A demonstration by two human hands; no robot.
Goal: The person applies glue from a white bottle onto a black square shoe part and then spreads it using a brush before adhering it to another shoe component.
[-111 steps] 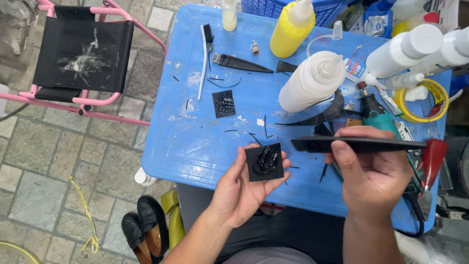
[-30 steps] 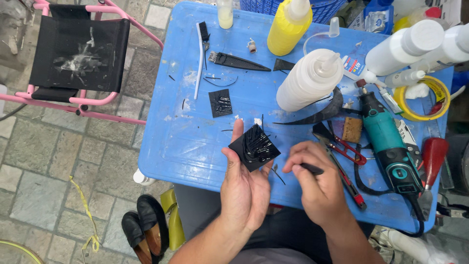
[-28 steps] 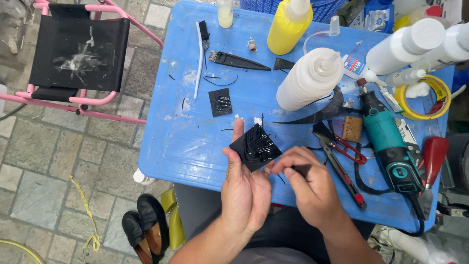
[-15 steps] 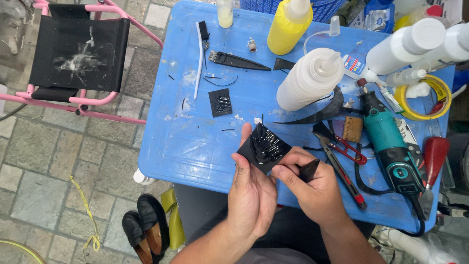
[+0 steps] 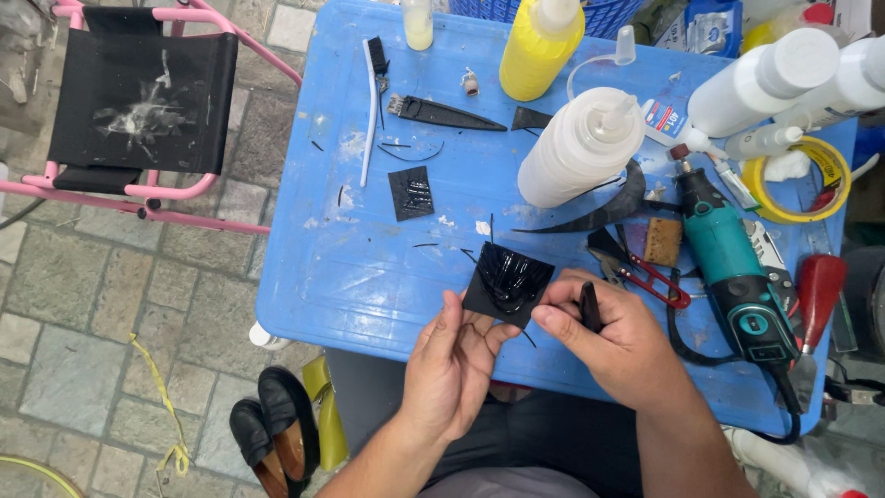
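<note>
Head view: left hand (image 5: 452,369) holds black square piece (image 5: 507,281) beside white bottle (image 5: 579,148).

blue table (image 5: 369,267) | white btl (image 5: 579,148) | grinder (image 5: 733,267) | tape roll (image 5: 800,180)

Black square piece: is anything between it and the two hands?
Nothing visible. The left hand grips the black square piece from below, and the right hand, with a small dark tool in it, touches its right edge.

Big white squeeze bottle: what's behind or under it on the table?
A curved black strip runs out from behind the white squeeze bottle onto the blue table. The strip's upper end and the tabletop beneath the bottle are covered.
</note>
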